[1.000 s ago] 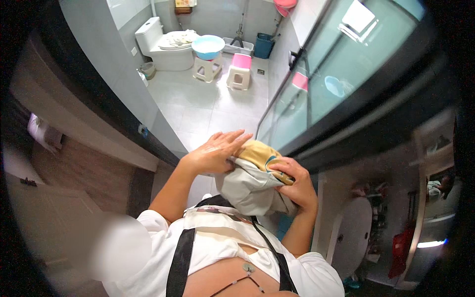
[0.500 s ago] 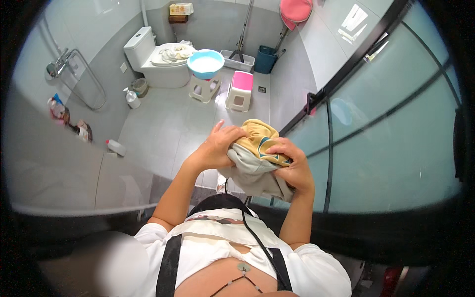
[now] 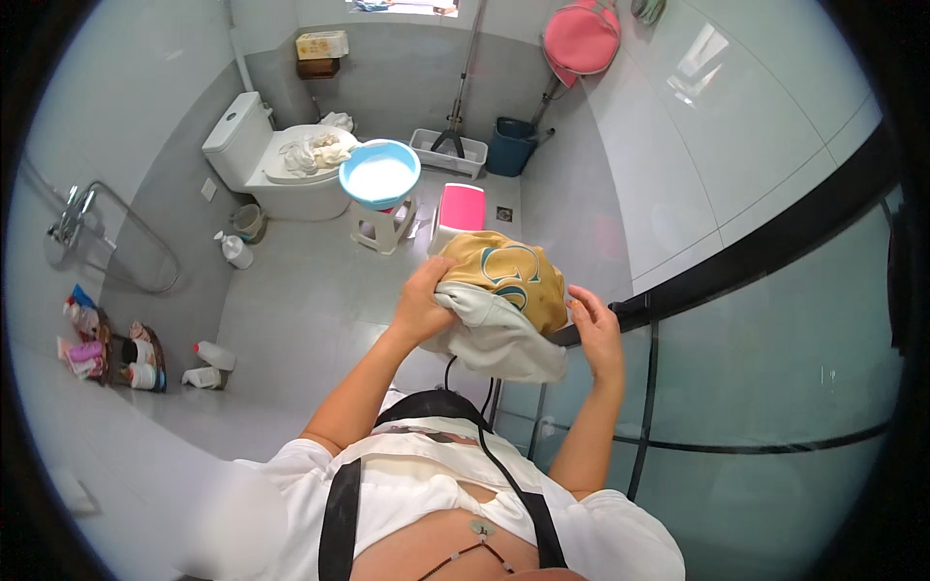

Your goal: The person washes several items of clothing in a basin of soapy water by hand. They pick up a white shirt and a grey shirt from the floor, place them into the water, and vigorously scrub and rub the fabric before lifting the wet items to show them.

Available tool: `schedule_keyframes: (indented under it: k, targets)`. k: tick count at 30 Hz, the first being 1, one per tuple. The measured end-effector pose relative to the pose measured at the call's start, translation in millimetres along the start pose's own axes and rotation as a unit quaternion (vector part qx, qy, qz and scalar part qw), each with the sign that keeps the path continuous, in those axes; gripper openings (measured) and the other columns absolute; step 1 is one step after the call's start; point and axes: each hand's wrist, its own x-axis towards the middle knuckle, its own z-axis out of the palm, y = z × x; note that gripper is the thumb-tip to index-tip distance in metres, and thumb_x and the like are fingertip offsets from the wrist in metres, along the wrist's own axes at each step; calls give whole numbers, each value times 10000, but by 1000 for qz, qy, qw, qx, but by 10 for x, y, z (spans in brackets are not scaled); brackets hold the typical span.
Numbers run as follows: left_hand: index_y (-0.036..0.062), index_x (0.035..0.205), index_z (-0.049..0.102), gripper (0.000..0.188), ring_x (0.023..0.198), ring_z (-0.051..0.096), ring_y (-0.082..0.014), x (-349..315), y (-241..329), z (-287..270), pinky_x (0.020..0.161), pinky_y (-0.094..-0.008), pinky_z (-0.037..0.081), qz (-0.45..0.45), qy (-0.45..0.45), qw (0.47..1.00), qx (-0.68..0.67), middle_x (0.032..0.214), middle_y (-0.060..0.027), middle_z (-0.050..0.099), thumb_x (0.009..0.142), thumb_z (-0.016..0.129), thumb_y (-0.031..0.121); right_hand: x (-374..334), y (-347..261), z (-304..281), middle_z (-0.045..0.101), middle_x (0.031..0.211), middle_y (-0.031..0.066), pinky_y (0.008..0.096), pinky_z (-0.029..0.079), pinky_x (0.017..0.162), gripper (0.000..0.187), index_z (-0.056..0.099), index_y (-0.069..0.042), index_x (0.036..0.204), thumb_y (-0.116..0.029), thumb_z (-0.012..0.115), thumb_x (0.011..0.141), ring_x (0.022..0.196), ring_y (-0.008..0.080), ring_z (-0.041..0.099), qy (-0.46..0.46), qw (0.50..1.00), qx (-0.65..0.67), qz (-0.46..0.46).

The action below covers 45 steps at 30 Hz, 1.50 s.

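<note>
A mustard-yellow garment [image 3: 504, 266] with a dark green and white printed pattern hangs in front of me, its pale grey side [image 3: 504, 339] folded over below. My left hand [image 3: 426, 302] is closed round its left edge, with the fingers partly behind the cloth. At the right edge of the garment my right hand [image 3: 596, 334] has its bent thumb and fingertips drawn together on the border of the cloth. Which kind of clothing it is, I cannot tell from the folds.
A blue basin [image 3: 380, 174] stands on a stool [image 3: 384, 228], beside a pink-topped stool [image 3: 460, 206]. Behind are a toilet [image 3: 291, 198] with cloths on its lid and a blue bin [image 3: 511, 145]. Bottles [image 3: 215, 355] stand at left; a frosted glass panel [image 3: 765, 358] bounds the right.
The bunched garment is now spread wider, showing more of its yellow printed side. My right hand has moved from gripping the bundle out to its right edge. The view has shifted.
</note>
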Motion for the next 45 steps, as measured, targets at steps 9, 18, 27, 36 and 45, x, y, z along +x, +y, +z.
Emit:
schedule_keyframes:
  k: [9, 18, 27, 36, 45]
  targets:
    - [87, 893, 513, 442, 896, 482, -290, 950, -387, 120, 721, -382, 432, 110, -91, 973, 183, 879, -92, 499, 475, 646, 39, 488, -58, 244, 549, 1071, 123, 380, 382, 855, 334, 552, -61, 1048, -286, 504, 805, 996, 293, 511, 111, 945, -300, 70]
    - [74, 945, 507, 473, 914, 467, -295, 1647, -758, 796, 778, -379, 395, 175, -208, 953, 132, 905, -97, 494, 489, 627, 33, 998, 442, 100, 557, 1065, 88, 529, 277, 918, 308, 556, -104, 1046, -298, 512, 811, 1013, 277, 503, 100, 910, -375, 146]
    - [86, 932, 512, 441, 909, 461, -277, 2235, -870, 1844, 715, -382, 384, 220, -288, 928, 81, 886, -76, 489, 511, 572, -30, 1450, 874, -469, 601, 957, 109, 414, 420, 769, 350, 604, -98, 967, -386, 484, 808, 916, 293, 554, 33, 771, -488, 407]
    - [88, 949, 510, 473, 908, 466, -272, 2745, -915, 2397, 724, -375, 376, 251, -392, 885, 23, 894, -74, 485, 495, 607, -3, 1387, 1083, -576, 612, 950, 125, 393, 454, 737, 459, 633, -67, 912, -463, 415, 834, 920, 294, 565, -22, 680, -494, 542]
    - [92, 993, 503, 502, 895, 459, -267, 3486, -1109, 2256, 731, -364, 375, 269, -436, 859, 24, 909, -64, 486, 507, 591, -3, 1420, 557, -283, 608, 938, 154, 399, 423, 791, 430, 639, -35, 886, -415, 447, 822, 913, 314, 556, 34, 636, -455, 622]
